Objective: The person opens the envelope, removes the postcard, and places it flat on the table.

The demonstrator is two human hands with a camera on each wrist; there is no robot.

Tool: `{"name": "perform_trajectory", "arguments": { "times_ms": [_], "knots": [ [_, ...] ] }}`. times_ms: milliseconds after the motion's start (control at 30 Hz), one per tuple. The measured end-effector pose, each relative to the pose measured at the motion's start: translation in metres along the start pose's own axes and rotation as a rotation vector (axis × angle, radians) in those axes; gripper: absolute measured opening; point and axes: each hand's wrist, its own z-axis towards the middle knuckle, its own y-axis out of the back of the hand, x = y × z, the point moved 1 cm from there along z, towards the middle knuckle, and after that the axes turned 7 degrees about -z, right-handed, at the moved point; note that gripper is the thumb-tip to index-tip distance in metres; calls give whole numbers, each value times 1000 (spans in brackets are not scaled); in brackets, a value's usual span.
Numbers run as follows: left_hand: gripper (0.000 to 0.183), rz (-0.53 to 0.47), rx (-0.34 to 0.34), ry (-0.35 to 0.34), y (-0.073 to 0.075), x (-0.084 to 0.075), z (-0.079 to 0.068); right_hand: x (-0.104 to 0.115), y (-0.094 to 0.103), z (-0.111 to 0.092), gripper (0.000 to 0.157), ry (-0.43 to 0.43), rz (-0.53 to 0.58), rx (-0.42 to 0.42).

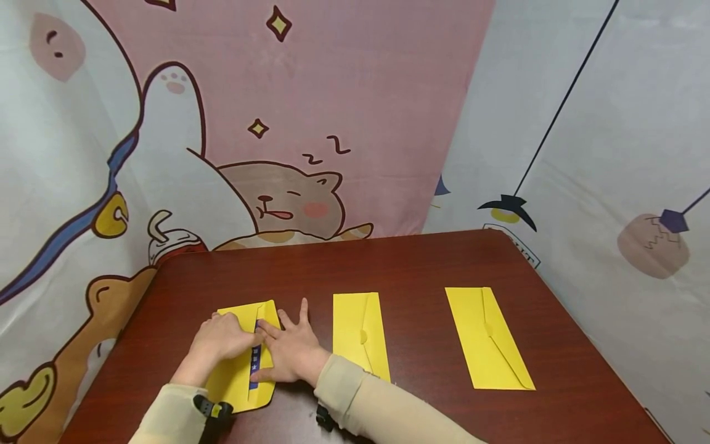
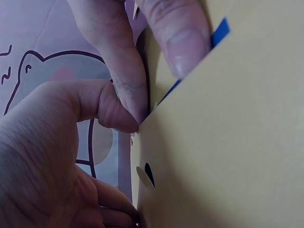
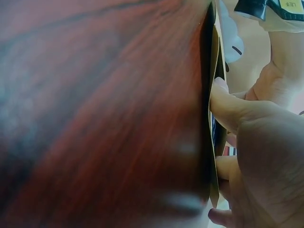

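On the left of the table, in the head view, lies a yellow envelope (image 1: 230,382) with its flap folded out. A blue piece with white markings (image 1: 255,359) shows in the envelope's opening; the rest of it is hidden inside. My left hand (image 1: 223,337) lies over the envelope and grips its opening edge, thumb bent against it in the left wrist view. With fingers spread, my right hand (image 1: 294,351) presses on the blue piece and the flap side. Its thumb and a finger reach into the opening in the left wrist view.
Two more yellow envelopes lie on the dark red table (image 1: 421,271): a middle envelope (image 1: 355,320) beside my right forearm, partly covered by the sleeve, and a right-hand envelope (image 1: 488,345). A cartoon-printed cloth (image 1: 377,92) hangs behind the table.
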Motion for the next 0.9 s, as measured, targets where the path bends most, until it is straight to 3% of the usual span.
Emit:
{"name": "perform_trajectory", "arguments": {
  "times_ms": [333, 567, 900],
  "knots": [
    [61, 2, 9, -5, 0, 0, 1, 0, 2, -1, 94, 2, -54, 9],
    [67, -31, 34, 40, 1, 1, -1, 0, 4, -2, 95, 4, -69, 19],
    [56, -76, 33, 51, 2, 2, -2, -2, 4, -2, 90, 13, -38, 29]
  ]
}}
